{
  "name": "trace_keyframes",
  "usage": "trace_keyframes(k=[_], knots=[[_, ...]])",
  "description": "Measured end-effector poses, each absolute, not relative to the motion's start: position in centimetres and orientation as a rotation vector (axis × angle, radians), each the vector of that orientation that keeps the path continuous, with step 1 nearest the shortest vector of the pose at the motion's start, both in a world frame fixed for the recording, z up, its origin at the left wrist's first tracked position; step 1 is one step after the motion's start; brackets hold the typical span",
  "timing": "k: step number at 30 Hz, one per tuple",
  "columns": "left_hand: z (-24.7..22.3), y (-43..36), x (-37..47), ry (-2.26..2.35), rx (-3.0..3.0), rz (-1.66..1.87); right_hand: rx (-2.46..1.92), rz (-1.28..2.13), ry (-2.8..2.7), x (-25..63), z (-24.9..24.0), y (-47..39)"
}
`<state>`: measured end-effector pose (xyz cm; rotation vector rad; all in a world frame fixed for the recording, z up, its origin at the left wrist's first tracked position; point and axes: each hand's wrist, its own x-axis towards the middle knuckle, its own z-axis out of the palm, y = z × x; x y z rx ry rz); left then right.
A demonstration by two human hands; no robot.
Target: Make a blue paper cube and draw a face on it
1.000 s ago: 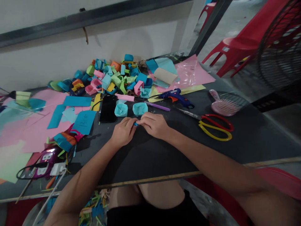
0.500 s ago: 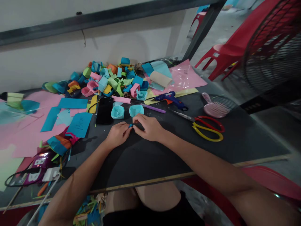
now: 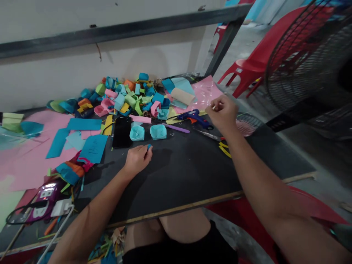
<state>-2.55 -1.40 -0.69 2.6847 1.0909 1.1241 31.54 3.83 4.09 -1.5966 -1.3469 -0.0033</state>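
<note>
My left hand [image 3: 138, 159] is closed over the dark table, pinching a small blue paper piece [image 3: 149, 146] whose tip shows above the fingers. Just beyond it two light-blue paper cups [image 3: 136, 133] stand side by side. My right hand [image 3: 223, 112] is raised at the right, fingers bent together, with something small and pale at the fingertips that I cannot make out. It is near the blue glue gun [image 3: 199, 119] and in front of the pink hairbrush [image 3: 246, 127]. Scissors with yellow and red handles [image 3: 224, 149] lie partly hidden behind my right forearm.
A heap of coloured paper pieces [image 3: 132, 97] lies along the wall. A black phone [image 3: 121, 132], a purple stick [image 3: 176, 128] and blue paper cards [image 3: 95, 148] rest on the table [image 3: 178, 183]. A fan [image 3: 305, 66] stands at the right.
My right hand has left my left hand and moved up and right, toward the glue gun and hairbrush. My left hand keeps the blue piece. The view has shifted slightly.
</note>
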Motion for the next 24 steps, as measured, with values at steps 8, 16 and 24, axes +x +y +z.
trace_keyframes(k=[8,16,24], knots=[[0.0,-1.2,-2.9,1.357,2.364,1.113,-2.468,0.163,-1.554,30.4,4.4,4.6],[1.0,-2.0,-1.5,1.898,2.538,0.141,-2.571,0.203,-1.665,28.0,3.1,5.1],[1.6,-2.7,-1.4,1.906,2.537,0.166,-1.934,-0.165,-1.608,26.1,5.4,4.0]])
